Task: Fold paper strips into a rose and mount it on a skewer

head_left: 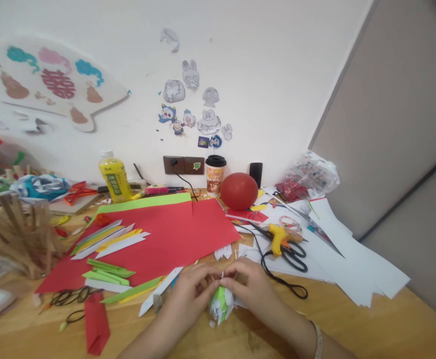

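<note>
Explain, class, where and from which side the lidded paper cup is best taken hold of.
Probably around the middle of the paper cup, below its black lid, coming from the front left. It stands upright, so its rounded side should suit a wrapping grip; lifting by the lid might pull that off. The red balloon crowds its right side.

Bare wood on the tabletop (352, 319) at the near right leaves a low way through, and the flat red sheet (176, 229) can be crossed from above (folded strips (122, 245) lie on its left part). Yellow bottle (114, 179), lidded cup (215, 174) and red balloon (239, 191) bar the far side; right of centre, glue gun (277, 239), black cord (278, 282) and scissors (295, 257) obstruct.
</note>
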The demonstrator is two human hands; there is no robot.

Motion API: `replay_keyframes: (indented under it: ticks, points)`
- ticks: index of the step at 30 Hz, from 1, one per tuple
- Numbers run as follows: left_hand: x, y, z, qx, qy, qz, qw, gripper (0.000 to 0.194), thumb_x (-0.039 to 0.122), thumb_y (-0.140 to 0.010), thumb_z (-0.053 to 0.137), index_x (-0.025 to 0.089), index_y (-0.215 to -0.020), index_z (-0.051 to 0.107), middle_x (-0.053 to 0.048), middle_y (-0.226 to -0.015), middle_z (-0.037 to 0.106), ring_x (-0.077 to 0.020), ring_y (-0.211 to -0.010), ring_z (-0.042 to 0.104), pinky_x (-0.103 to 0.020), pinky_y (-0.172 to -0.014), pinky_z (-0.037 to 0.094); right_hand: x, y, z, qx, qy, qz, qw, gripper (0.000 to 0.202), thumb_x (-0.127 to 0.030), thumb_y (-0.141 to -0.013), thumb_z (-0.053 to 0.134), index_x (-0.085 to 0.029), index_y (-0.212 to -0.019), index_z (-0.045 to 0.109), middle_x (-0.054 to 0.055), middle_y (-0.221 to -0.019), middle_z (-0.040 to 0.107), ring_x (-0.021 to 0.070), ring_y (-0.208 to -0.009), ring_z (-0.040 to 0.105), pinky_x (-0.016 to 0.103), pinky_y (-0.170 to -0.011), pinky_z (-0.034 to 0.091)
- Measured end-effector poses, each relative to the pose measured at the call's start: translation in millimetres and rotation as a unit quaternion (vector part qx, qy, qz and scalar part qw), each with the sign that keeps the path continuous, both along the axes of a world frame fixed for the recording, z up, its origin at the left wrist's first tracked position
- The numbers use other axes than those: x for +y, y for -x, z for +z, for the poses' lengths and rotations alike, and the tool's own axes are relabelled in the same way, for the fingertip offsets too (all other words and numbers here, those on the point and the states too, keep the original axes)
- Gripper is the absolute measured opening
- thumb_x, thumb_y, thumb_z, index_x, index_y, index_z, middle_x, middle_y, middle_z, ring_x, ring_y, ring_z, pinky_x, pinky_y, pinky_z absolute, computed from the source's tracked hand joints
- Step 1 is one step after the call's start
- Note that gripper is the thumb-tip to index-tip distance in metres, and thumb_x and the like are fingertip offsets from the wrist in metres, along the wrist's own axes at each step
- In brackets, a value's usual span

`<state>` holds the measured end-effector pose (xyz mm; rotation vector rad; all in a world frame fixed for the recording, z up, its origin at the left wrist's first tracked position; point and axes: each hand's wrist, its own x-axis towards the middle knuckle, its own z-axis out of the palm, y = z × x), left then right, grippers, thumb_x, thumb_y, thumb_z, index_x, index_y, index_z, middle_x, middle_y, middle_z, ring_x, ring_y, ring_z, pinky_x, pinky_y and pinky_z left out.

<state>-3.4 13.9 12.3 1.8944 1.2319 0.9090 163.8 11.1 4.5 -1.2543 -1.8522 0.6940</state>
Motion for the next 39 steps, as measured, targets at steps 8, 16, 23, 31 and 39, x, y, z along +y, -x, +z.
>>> replay_keyframes:
  ticks: [8,16,23,31,39]
  points:
    - [3,0,-5.3,-0.003,-0.013,-0.031,0.999,0.012,0.025,-0.077,0.055,0.019,-0.073,0.064,-0.004,-0.077,0.066,-0.0159,-0.066,0.057,-0.024,-0.06,0.042,2,-1,0.0,-0.001,0.056,-0.004,0.998,0.001,-0.018,-0.071,0.067,-0.018,-0.07,0.067,0.001,-0.071,0.067,0.0153,-0.07,0.059,0.026,-0.067,0.042]
    - [7,3,-9.7,-0.109,0.116,-0.06,0.985,0.018,0.032,-0.071,0.063,0.017,-0.066,0.054,0.0,-0.066,0.058,-0.0143,-0.062,0.055,-0.024,-0.057,0.042,6,-4,-5.0,0.151,0.18,0.069,0.97,0.016,-0.027,-0.067,0.07,-0.016,-0.066,0.058,-0.003,-0.063,0.056,0.0108,-0.059,0.049,0.022,-0.056,0.037]
    - [8,4,-7.4,-0.149,0.271,-0.107,0.945,0.022,0.034,-0.066,0.064,0.017,-0.071,0.053,0.005,-0.058,0.053,-0.0106,-0.052,0.049,-0.023,-0.052,0.039,4,-2,-1.7,0.22,0.295,0.102,0.924,0.036,-0.043,-0.059,0.076,-0.016,-0.068,0.053,-0.004,-0.062,0.051,0.0079,-0.055,0.044,0.021,-0.052,0.033]
    - [8,3,-10.1,-0.127,0.202,-0.102,0.966,0.016,0.033,-0.07,0.059,0.018,-0.071,0.052,0.006,-0.063,0.048,-0.0113,-0.061,0.046,-0.021,-0.056,0.036,4,-2,-0.3,0.198,0.272,0.112,0.935,0.031,-0.041,-0.067,0.07,-0.017,-0.074,0.053,-0.004,-0.067,0.052,0.0099,-0.061,0.046,0.022,-0.055,0.035]
    - [-3,-3,-1.2,-0.074,0.112,-0.047,0.99,0.017,0.034,-0.077,0.052,0.019,-0.07,0.052,0.004,-0.065,0.05,-0.0142,-0.064,0.048,-0.023,-0.059,0.038,-2,0,7.8,0.251,0.296,0.115,0.914,0.036,-0.045,-0.066,0.071,-0.016,-0.075,0.052,-0.003,-0.072,0.051,0.0108,-0.067,0.047,0.023,-0.063,0.036]
